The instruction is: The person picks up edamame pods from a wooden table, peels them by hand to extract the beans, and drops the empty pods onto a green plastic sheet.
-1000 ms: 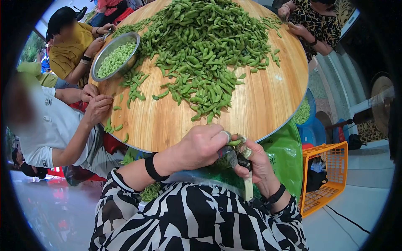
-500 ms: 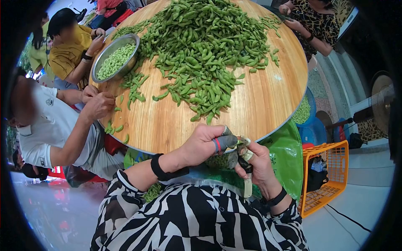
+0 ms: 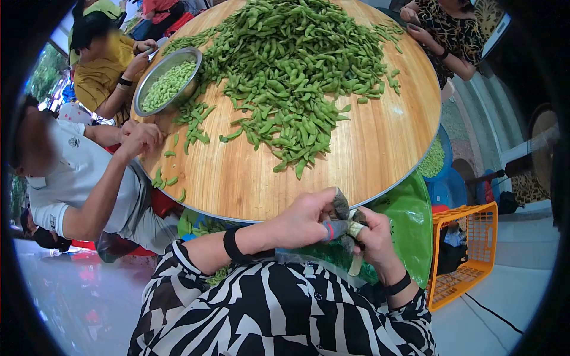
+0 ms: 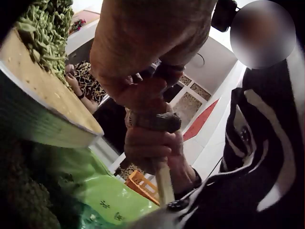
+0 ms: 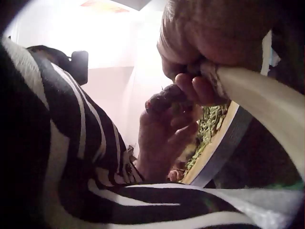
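Observation:
My left hand (image 3: 303,219) is over the lap, just off the near edge of the table (image 3: 237,199). Dark grey covers sit on its thumb and a finger, one with a red band. These covered fingertips meet my right hand (image 3: 375,237); whether a pod is between them I cannot tell. The right hand grips a tool by its pale handle (image 5: 257,95), which sticks out below the fist. A pale wrap (image 3: 355,229) shows around a right-hand digit. A heap of green soybean pods (image 3: 297,71) spreads over the table beyond both hands.
A metal bowl of shelled beans (image 3: 169,86) stands at the table's left. A person in a white shirt (image 3: 83,172) works beside me. Green plastic sheeting (image 3: 409,219) hangs under the edge at right, near an orange crate (image 3: 463,255) and a blue basin (image 3: 442,157).
Both hands have lowered slightly toward the lap. The left thumb and finger have spread apart; the green pod seen between the hands a second ago no longer shows.

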The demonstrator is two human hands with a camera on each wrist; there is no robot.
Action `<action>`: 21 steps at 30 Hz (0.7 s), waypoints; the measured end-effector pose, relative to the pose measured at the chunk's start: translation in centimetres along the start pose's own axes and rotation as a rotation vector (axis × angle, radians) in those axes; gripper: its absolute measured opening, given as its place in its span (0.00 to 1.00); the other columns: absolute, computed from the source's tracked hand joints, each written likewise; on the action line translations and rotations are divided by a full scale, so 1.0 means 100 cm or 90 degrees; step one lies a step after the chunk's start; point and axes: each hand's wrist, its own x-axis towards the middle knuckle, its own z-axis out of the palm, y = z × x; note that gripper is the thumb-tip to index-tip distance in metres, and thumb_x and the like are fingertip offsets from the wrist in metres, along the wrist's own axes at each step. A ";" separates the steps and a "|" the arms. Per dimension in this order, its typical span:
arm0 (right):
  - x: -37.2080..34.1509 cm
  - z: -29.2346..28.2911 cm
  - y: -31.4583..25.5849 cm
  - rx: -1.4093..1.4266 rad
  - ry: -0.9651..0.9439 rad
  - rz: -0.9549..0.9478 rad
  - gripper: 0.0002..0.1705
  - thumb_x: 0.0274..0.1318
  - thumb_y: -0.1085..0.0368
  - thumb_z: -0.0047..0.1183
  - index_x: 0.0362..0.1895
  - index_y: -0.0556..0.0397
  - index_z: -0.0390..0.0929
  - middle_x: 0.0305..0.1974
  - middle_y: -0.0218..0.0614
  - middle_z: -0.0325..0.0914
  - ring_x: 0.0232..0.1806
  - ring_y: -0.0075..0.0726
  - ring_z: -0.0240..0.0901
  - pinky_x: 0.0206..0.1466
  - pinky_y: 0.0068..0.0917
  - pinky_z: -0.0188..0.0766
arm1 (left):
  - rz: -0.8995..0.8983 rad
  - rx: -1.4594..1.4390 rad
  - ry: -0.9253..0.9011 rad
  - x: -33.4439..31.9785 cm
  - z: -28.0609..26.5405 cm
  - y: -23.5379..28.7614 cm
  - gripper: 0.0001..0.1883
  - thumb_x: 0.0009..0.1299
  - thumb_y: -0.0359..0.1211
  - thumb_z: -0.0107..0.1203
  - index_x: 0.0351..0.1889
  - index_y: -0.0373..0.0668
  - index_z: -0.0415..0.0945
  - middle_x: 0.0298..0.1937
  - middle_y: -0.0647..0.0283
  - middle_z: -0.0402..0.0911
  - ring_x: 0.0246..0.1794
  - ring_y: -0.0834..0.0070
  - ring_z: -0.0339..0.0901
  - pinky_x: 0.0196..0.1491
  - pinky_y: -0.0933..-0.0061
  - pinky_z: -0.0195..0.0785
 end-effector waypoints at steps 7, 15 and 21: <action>-0.008 -0.013 0.017 -0.239 0.000 -0.116 0.03 0.50 0.74 0.49 0.31 0.58 0.74 0.19 0.24 0.68 0.17 0.14 0.60 0.18 0.17 0.56 | -0.028 0.032 -0.007 0.005 0.014 -0.018 0.20 0.55 0.15 0.47 0.46 0.38 0.66 0.37 0.65 0.75 0.37 0.82 0.70 0.39 0.77 0.65; -0.015 -0.031 0.010 -0.230 0.057 -0.045 0.03 0.49 0.75 0.49 0.31 0.58 0.74 0.19 0.22 0.67 0.17 0.13 0.60 0.19 0.16 0.57 | -0.051 0.163 -0.093 -0.006 0.017 0.000 0.20 0.55 0.16 0.45 0.47 0.35 0.65 0.34 0.57 0.75 0.38 0.72 0.74 0.45 0.71 0.67; -0.003 -0.004 0.005 -0.136 0.009 0.003 0.08 0.49 0.76 0.48 0.36 0.59 0.73 0.21 0.23 0.68 0.18 0.14 0.61 0.19 0.16 0.58 | 0.017 0.074 0.037 -0.014 0.007 -0.016 0.12 0.67 0.25 0.53 0.48 0.36 0.69 0.37 0.62 0.77 0.40 0.80 0.73 0.42 0.76 0.68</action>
